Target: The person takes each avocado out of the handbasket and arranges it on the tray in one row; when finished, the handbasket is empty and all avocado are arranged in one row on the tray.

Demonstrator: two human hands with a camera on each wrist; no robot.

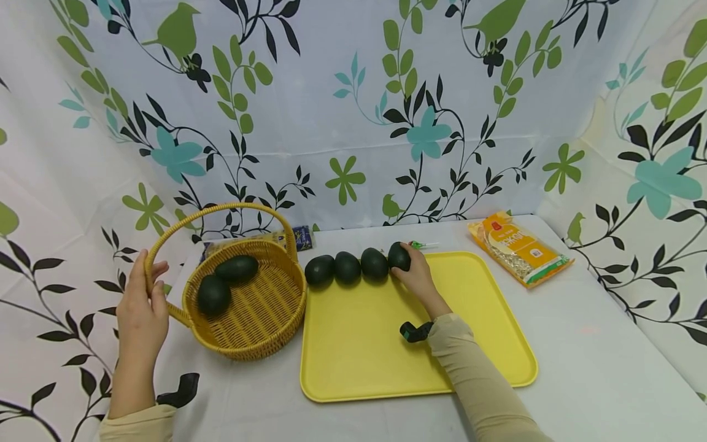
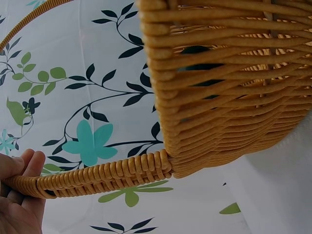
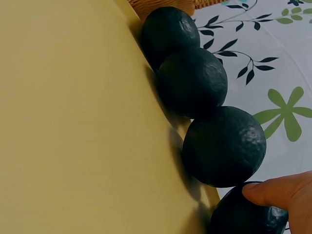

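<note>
Right hand (image 1: pixel 418 277) gripping the end dark green avocado (image 1: pixel 399 256) at the back rim of the flat yellow plastic tray (image 1: pixel 386 362); left hand (image 1: pixel 142 307) curled round the woven wicker basket's handle (image 1: pixel 166 236), left of the tray.

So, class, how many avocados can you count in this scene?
6: two in the basket, at and; four along the yellow tray's far edge, at and, right hand gripping the last.

We wear long beige sleeves on both arms, bare hands showing past the cuffs. A small black device with a green edge (image 1: pixel 415 331) sits strapped at our right wrist.
</note>
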